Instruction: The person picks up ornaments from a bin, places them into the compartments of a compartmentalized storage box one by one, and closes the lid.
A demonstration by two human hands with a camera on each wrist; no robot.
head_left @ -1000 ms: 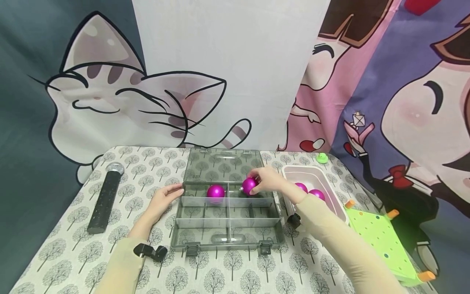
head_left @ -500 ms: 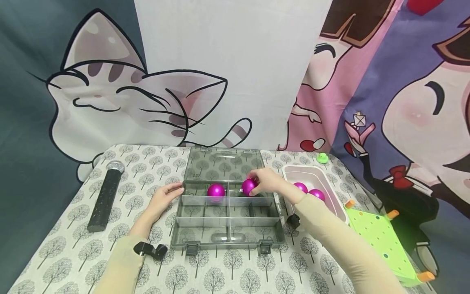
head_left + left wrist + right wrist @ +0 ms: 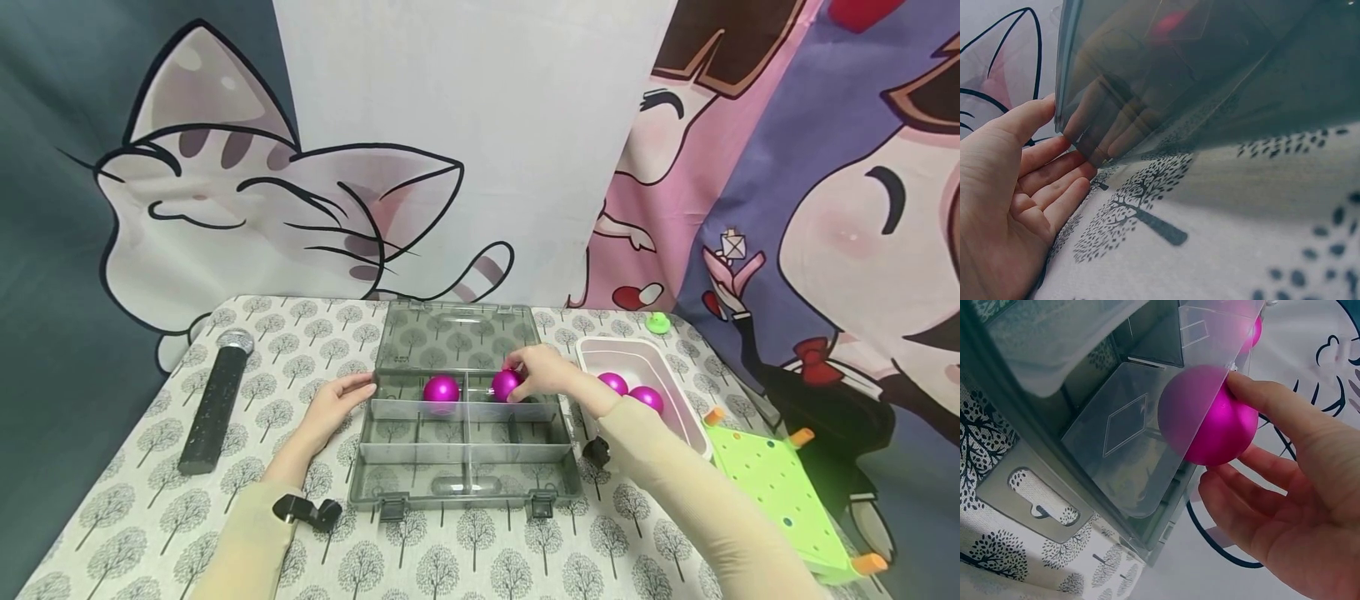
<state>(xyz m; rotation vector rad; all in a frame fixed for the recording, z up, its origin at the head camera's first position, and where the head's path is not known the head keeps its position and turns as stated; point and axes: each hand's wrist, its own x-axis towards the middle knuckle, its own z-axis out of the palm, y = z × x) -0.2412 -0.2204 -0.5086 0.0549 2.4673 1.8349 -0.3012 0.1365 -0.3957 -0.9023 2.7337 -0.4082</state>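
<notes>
Black microphone [image 3: 215, 406] lies left on tree-print tablecloth [image 3: 420, 562]; green toy duck [image 3: 657, 323], far right corner; green orange-legged panel [image 3: 783, 492], right edge; cartoon backdrop [image 3: 480, 108] behind.

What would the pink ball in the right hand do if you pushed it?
The pink ball would probably roll, since it's round. Its smooth, shiny surface may feel slippery. The clear divider beside it might block it.

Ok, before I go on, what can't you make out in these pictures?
- Head: whether more balls lie in the near part of the white bin; the right sleeve and forearm cover it.
- Head: the lettering on the open lid, too small to read.
- Head: the right side of the held ball, covered by the right hand.
- Left wrist: the pink shape, blurred behind the tinted box.
</notes>
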